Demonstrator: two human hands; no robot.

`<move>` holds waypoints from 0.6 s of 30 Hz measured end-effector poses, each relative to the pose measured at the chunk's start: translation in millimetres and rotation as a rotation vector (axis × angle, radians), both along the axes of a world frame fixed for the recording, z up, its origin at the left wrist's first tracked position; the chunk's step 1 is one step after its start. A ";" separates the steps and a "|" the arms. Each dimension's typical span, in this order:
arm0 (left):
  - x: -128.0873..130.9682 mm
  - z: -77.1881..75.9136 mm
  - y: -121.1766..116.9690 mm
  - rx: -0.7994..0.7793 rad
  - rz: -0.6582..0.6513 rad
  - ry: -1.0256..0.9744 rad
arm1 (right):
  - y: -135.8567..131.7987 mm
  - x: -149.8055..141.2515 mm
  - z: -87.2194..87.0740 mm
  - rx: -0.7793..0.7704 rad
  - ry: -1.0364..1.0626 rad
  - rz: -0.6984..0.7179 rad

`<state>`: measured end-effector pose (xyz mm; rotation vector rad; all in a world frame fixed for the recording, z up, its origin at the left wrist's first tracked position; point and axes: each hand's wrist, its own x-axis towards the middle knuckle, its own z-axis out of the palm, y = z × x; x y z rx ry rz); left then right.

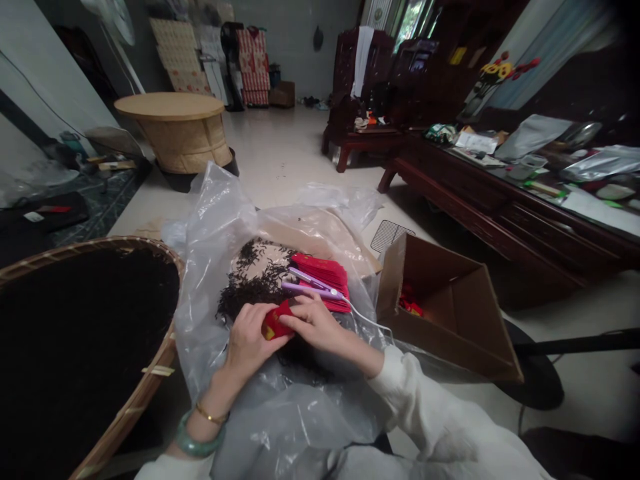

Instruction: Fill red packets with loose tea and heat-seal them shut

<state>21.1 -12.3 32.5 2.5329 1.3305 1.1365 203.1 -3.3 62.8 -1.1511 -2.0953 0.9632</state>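
Between my two hands is a small red packet point(278, 321) with gold print. My left hand point(249, 337) grips its left side, with a green bangle and a gold bracelet on that wrist. My right hand point(314, 323) pinches its right edge. Just beyond lies a purple hair straightener point(315, 289) with a white cord, resting on a stack of flat red packets point(325, 272). Dark, twisted dry leaves that look like tea point(255, 283) are heaped on the clear plastic sheet point(213, 220) around my hands. What is inside the packet is hidden.
On the left stands a wide woven basket point(173, 340) full of dark leaves. An open cardboard box point(445, 333) with a few red packets sits on the right. Farther off are a round wicker table point(170, 107) and a cluttered dark wooden table point(500, 200).
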 end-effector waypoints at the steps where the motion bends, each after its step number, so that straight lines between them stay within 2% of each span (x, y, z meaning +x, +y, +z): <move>1: 0.0 -0.9 -0.5 -0.009 0.005 -0.004 | 0.7 -0.1 0.1 -0.009 0.003 0.006; 6: -2.2 -0.3 -1.3 -0.012 -0.007 -0.027 | 2.6 1.9 0.7 -0.131 0.027 0.049; 10: -5.7 2.0 -0.9 0.038 -0.042 0.062 | 1.8 3.8 0.9 -0.242 0.051 0.091; 18: -6.7 -10.8 -3.8 0.123 -0.054 0.117 | -6.4 -5.8 16.0 -0.227 -0.054 -0.012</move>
